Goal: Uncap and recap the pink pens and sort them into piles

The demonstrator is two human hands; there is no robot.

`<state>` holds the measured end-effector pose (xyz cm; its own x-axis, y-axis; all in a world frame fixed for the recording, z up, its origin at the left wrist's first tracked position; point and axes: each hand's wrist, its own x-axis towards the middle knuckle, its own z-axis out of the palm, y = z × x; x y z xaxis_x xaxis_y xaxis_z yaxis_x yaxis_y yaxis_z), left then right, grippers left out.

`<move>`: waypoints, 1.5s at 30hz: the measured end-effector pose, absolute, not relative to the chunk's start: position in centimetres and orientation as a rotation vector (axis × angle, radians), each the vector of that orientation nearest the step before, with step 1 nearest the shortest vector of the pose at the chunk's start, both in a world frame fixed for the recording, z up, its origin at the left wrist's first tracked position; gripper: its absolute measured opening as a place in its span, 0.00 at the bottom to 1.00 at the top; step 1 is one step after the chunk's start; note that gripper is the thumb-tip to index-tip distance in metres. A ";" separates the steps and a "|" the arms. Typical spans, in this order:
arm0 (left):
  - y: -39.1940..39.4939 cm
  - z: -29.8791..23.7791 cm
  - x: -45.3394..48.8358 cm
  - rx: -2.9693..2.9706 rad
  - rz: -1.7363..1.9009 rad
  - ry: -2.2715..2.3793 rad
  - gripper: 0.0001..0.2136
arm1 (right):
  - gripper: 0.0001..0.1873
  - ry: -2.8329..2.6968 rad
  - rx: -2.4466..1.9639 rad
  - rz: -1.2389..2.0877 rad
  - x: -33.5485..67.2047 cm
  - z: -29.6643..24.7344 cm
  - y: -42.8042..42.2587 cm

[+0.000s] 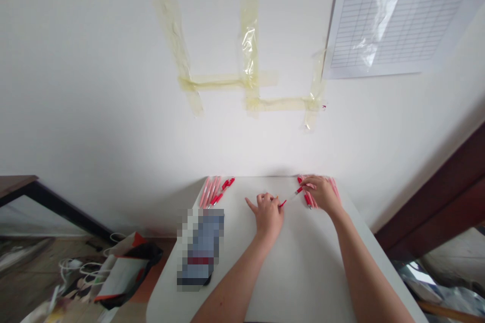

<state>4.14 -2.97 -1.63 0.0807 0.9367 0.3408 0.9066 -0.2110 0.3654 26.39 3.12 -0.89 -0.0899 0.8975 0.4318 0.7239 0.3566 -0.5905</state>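
Observation:
My left hand (268, 214) is over the middle of the white table, its little finger stretched out to the left. Its thumb side closes on a thin red pen part (282, 203). To the right, the fingers of my right hand (322, 194) pinch a red-and-clear pen piece (298, 191), whose pale end points toward the left hand. Whether the two pieces touch is too small to tell. Beneath and beside my right hand lie pink pens (335, 189) and a red pen (308, 201), partly covered by it.
Pink pens (209, 192) and several red pen pieces (223, 192) lie at the table's back left. A blurred-out phone-like object (202, 250) is on the left side of the table (299, 282). Behind rises a wall (113, 86) with yellowed tape and a printed sheet (394, 25).

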 end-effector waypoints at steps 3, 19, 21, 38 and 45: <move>-3.0 -1.6 4.1 2.251 0.779 1.937 0.07 | 0.10 -1.859 -1.445 0.260 26.4 -0.9 3.1; -3.0 -1.7 4.3 2.243 0.818 1.928 0.04 | 0.11 -1.929 -1.440 0.253 25.7 -0.5 2.7; -3.0 -1.8 4.3 2.240 0.818 1.927 0.03 | 0.10 -1.934 -1.474 0.217 25.8 -0.6 2.6; -2.8 -2.0 4.4 2.246 0.825 1.945 0.03 | 0.21 -2.206 -1.771 0.213 24.1 -0.7 2.0; -2.9 -2.0 4.4 2.253 0.820 1.939 0.04 | 0.17 -2.165 -1.744 0.105 24.1 -1.7 2.4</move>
